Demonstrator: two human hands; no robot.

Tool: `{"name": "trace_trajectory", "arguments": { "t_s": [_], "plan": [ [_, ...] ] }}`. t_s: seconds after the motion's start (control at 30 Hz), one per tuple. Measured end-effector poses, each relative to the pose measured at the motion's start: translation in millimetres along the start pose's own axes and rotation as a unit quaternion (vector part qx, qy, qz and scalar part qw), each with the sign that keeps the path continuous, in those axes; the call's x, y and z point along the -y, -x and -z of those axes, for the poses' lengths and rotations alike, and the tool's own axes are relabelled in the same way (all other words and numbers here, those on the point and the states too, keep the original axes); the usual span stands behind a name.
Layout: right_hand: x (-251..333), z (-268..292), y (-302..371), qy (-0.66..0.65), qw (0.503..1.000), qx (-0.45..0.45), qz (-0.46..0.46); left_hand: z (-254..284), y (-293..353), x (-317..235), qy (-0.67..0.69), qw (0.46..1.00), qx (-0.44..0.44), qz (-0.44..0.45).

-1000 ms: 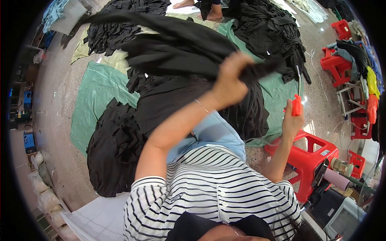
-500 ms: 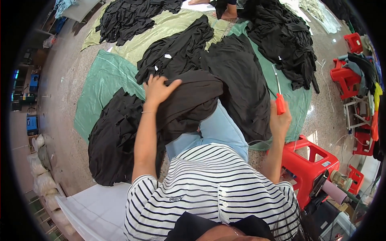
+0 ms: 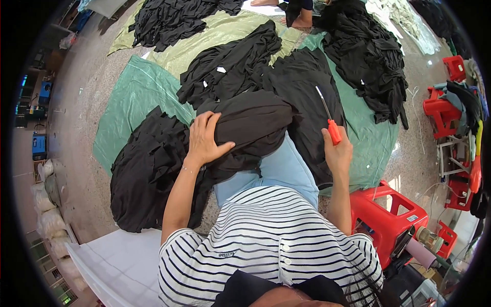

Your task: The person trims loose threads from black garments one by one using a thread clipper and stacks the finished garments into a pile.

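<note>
Across my lap lies a bundle of black cloth (image 3: 255, 120), draped over my light blue trousers (image 3: 289, 163). My left hand (image 3: 206, 138) rests on its left side, thumb stretched away from the fingers. To the right, my right hand (image 3: 338, 153) is closed round a tool with a red handle (image 3: 334, 132) and a long thin metal shaft. The shaft points up and left over a black cloth pile (image 3: 307, 77), apart from the cloth in my lap. I cannot make out the tip's exact shape.
Black fabric heaps (image 3: 148, 174) lie on a green sheet (image 3: 135, 97) and a yellow-green sheet (image 3: 225, 36). Another person's bare foot (image 3: 303, 19) shows at the top. A red plastic stool (image 3: 391, 204) stands close by my right side; a white sheet (image 3: 123, 261) lies at lower left.
My right hand has moved left with the red-handled tool, which now tilts further left. My left hand has shifted slightly right and down on the cloth, its fingers closer together.
</note>
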State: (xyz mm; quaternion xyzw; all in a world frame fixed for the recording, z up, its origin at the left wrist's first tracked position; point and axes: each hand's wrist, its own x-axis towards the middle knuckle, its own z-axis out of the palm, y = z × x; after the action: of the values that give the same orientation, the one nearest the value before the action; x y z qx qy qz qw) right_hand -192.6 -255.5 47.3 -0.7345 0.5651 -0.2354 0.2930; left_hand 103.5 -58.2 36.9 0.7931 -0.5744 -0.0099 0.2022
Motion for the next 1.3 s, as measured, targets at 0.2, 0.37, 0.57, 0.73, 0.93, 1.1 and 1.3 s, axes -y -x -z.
{"name": "trace_trajectory", "arguments": {
  "t_s": [0.2,0.37,0.57,0.73,0.93,1.1,1.3],
  "plan": [
    [6.2,-7.4,5.7,0.021,0.999,0.046,0.012,-16.1,-10.3,7.5,-0.103,0.992,-0.063,-0.033],
    [7.5,-2.0,8.1,-0.007,1.0,0.02,0.014,21.3,8.0,-22.8,0.014,0.999,-0.031,-0.026],
    [-1.8,-0.2,9.5,0.026,0.999,0.042,0.019,47.9,69.0,-45.0,-0.008,0.994,0.106,0.036],
    [-1.4,-3.4,6.5,0.043,0.996,0.067,0.037,55.0,98.3,-49.3,-0.029,0.948,0.295,0.117],
    [7.1,-9.1,5.4,0.045,0.994,0.094,0.038,31.3,14.1,-51.4,0.091,0.995,-0.002,0.036],
    [21.7,-5.3,8.7,0.008,0.995,0.092,0.046,-38.3,-87.2,-81.8,0.061,0.993,0.098,-0.033],
    [30.8,23.2,38.6,0.012,0.993,0.116,0.034,-49.5,-147.9,-53.1,0.32,0.873,0.321,0.178]
  ]
}}
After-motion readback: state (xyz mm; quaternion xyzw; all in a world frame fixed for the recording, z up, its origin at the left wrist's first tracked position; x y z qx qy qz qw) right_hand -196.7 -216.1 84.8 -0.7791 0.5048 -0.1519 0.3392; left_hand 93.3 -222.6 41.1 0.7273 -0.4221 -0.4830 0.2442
